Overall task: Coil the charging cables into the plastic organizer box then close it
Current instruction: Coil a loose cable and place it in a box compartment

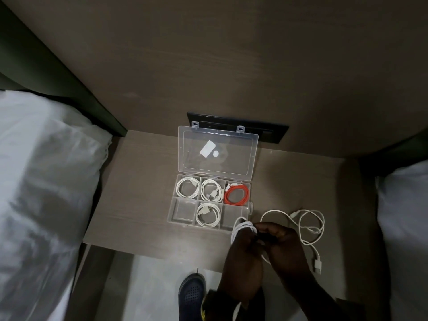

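Head view | counter (143, 181) | clear organizer box (172, 210) just beyond the fingers, lid (217, 154) raised, holding three white coils and one orange | loose white cable (310, 224) right of fingers | left hand (243, 249) wrapped in white cable loops (243, 227) | right hand (281, 242) fingers pinching that cable

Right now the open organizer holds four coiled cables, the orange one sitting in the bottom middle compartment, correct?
Not quite. The head view shows the orange cable in the top right compartment of the organizer; the bottom middle one holds a white cable. Four coiled cables is right.
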Motion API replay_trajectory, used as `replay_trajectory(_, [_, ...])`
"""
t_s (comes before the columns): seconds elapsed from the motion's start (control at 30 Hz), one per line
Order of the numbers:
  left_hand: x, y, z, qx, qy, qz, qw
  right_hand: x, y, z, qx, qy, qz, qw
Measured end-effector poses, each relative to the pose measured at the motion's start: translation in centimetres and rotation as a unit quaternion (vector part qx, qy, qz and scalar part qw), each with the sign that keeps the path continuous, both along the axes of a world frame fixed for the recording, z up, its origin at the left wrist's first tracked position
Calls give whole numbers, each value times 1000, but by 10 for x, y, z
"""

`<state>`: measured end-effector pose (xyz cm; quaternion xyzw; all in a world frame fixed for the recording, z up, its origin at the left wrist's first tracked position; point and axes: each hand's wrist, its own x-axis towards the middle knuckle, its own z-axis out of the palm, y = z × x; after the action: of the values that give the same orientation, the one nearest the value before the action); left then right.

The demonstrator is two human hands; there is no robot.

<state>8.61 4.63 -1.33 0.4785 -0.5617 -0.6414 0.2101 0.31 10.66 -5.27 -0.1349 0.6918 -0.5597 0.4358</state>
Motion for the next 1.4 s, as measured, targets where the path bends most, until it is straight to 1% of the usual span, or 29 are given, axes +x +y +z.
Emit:
replay_trajectory(0.03, [3,-2,1,-4,1,32,999,-2,0,2,-13,-22,6,1000])
replay_trajectory(0.1, [11,0,-7,43,52,56,996,-6,0,4,-36,-57,47,997])
replay_trajectory(0.13, [14,-1,-8,87,88,76,989,-7,0,5,-42,-65,63,995])
replay_trajectory(0.17, [16,-2,-10,94,95,97,986,-7,-1,5,-46,-68,69,994])
replay_trajectory(0.2, [15,-2,-13,84,95,114,985,-7,-3,5,-48,-62,68,995])
replay_trajectory(0.27, [13,-2,-18,73,66,153,983,-7,-9,3,-44,-37,58,997])
replay_trajectory(0.33, [8,-2,-20,41,21,182,982,-4,-16,-1,-38,-8,51,998])
replay_trajectory(0.37, [5,-1,-22,13,-7,171,985,-3,-18,-4,-31,6,46,998])
replay_trajectory(0.4, [3,1,-22,-11,-43,138,989,-2,-18,-7,-22,22,41,999])
replay_trajectory(0.43, [0,2,-20,-23,-83,82,993,-2,-16,-11,-13,41,37,998])
replay_trajectory(0.5, [-3,6,-15,-60,-149,-38,986,-6,-10,-17,-6,81,35,996])
replay_trajectory(0.53, [-2,7,-15,-79,-162,-86,980,-9,-8,-19,-7,105,39,994])
replay_trajectory(0.6, [2,4,-9,-87,-147,-128,977,-13,-8,-23,-15,156,64,986])
replay_trajectory(0.63, [5,0,-6,-86,-133,-135,978,-12,-10,-23,-20,173,76,982])
replay_trajectory(0.73, [19,-9,5,-73,-81,-147,983,-7,-21,-24,-3,174,79,982])
replay_trajectory(0.77, [24,-11,6,-67,-56,-145,986,-10,-24,-26,10,181,66,981])
replay_trajectory(0.83, [36,-7,2,-51,-34,-134,989,-25,-29,-31,75,221,48,971])
replay_trajectory(0.87, [42,-6,-3,-37,-45,-111,992,-32,-31,-32,107,255,64,959])
replay_trajectory(0.93, [54,-10,-20,-27,-104,-31,994,-35,-39,-34,126,297,117,939])
replay_trajectory(0.97, [58,-17,-29,-42,-139,9,989,-33,-44,-34,126,297,134,937])
replay_trajectory(1.03, [57,-33,-44,-85,-177,39,980,-28,-53,-36,151,312,163,924])
replay_trajectory(1.1, [51,-48,-57,-155,-190,24,969,-28,-59,-39,177,344,192,902])
replay_trajectory(1.17, [41,-61,-67,-216,-204,-29,954,-30,-62,-41,183,385,211,880])
replay_trajectory(1.3, [28,-75,-78,-249,-214,-124,936,-25,-66,-46,201,451,260,830])
replay_trajectory(1.33, [28,-75,-80,-261,-221,-138,929,-24,-65,-47,209,456,264,824])
replay_trajectory(1.4, [32,-71,-82,-284,-225,-149,920,-21,-62,-47,202,462,261,823])
